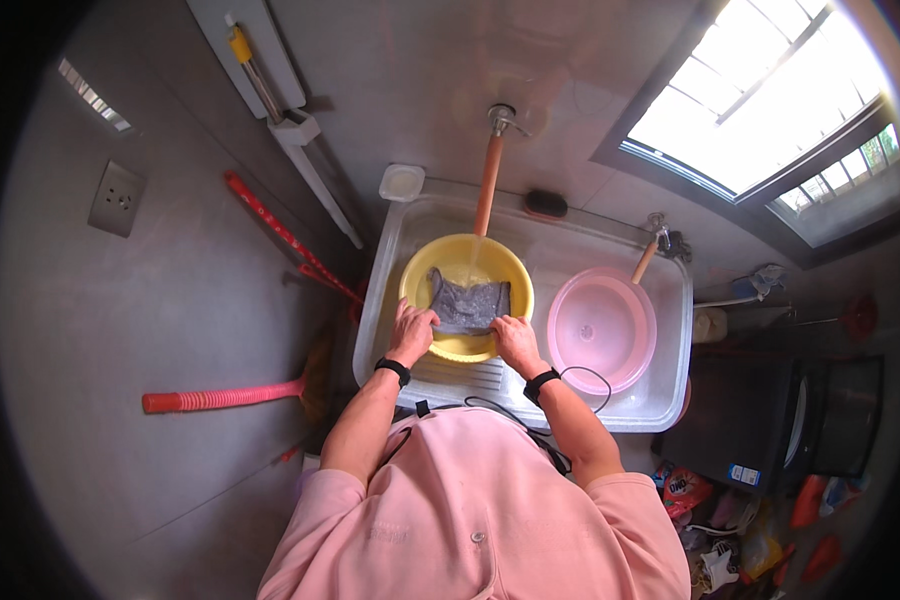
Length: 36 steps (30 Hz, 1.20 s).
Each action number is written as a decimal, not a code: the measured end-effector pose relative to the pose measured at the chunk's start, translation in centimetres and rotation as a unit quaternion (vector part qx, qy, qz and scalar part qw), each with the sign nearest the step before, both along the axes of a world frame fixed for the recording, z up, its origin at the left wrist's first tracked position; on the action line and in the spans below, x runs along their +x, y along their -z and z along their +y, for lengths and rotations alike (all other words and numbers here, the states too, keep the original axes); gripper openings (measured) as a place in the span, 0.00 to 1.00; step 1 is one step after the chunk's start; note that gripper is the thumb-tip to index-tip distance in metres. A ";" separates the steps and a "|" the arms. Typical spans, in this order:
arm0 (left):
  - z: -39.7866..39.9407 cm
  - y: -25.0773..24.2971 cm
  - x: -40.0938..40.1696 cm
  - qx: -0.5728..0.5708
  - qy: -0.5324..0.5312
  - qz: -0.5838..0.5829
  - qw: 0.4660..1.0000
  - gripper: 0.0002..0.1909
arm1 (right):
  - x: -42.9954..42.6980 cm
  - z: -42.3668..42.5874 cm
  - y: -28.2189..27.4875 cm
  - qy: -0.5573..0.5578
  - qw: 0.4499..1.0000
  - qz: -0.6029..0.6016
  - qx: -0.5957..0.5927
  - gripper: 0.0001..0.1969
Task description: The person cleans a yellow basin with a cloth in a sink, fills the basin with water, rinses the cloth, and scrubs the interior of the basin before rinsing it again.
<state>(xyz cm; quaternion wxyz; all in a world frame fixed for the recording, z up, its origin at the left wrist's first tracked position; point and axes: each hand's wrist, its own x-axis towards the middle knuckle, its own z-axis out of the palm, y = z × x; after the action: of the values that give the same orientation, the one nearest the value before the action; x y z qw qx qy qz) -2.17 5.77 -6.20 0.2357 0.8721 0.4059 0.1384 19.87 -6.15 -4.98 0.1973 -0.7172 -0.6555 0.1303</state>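
Observation:
A wet grey cloth (469,306) is stretched flat between my two hands over a yellow plastic basin (526,281). My left hand (414,330) pinches its near left corner, close to the basin's rim. At the near right corner, my right hand (516,342) grips the cloth in the same way. Water runs from an orange hose (489,184) fitted on a wall tap (502,116) and falls at the cloth's far edge. Some water lies in the basin beneath. Each wrist wears a black band.
The basin stands in a wide laundry sink (379,300) with a ribbed washboard part (450,375). To its right sits a pink basin (649,330) under a second hosed tap (655,221). A dark scrubbing brush (546,203) and white soap dish (402,182) rest along the back ledge. A thin cable loops by my right wrist.

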 end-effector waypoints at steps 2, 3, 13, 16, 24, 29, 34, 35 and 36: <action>0.4 0.1 0.0 0.003 0.005 0.009 1.000 0.10 | 0.4 0.2 -0.1 -0.016 0.999 0.021 -0.032 0.05; 0.8 0.0 0.0 -0.015 0.017 0.028 0.999 0.09 | 0.6 0.8 -0.6 -0.017 0.999 0.022 -0.032 0.05; 5.6 -8.1 3.9 0.010 -0.069 -0.189 0.979 0.06 | 4.3 5.8 -4.8 0.186 0.954 0.210 0.102 0.07; 5.0 -3.8 2.1 -0.099 0.031 -0.027 0.994 0.08 | 4.3 4.6 -3.9 0.021 0.960 0.181 -0.215 0.09; 5.1 -3.6 3.6 -0.016 -0.065 -0.150 0.986 0.19 | 4.5 6.7 -5.6 0.158 0.976 0.113 0.103 0.25; 5.3 -2.5 2.9 -0.080 -0.012 -0.079 0.994 0.17 | 5.6 12.4 -15.7 0.107 0.938 0.227 0.238 0.28; 4.1 -3.6 3.0 -0.130 0.013 0.020 0.991 0.22 | 6.0 17.6 -20.9 0.131 0.887 0.397 0.195 0.35; 4.0 -3.2 2.9 -0.131 0.013 0.020 0.991 0.22 | 6.2 18.3 -21.1 0.132 0.888 0.397 0.194 0.35; 4.1 -3.2 3.0 -0.148 0.016 0.044 0.988 0.23 | 6.3 19.0 -21.4 0.143 0.867 0.431 0.205 0.34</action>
<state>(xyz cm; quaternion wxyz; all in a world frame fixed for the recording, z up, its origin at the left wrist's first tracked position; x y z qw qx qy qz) 0.86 9.84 -3.00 0.3466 0.8392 0.4175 0.0348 26.21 12.82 16.43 0.6191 -0.6192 -0.4076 0.2591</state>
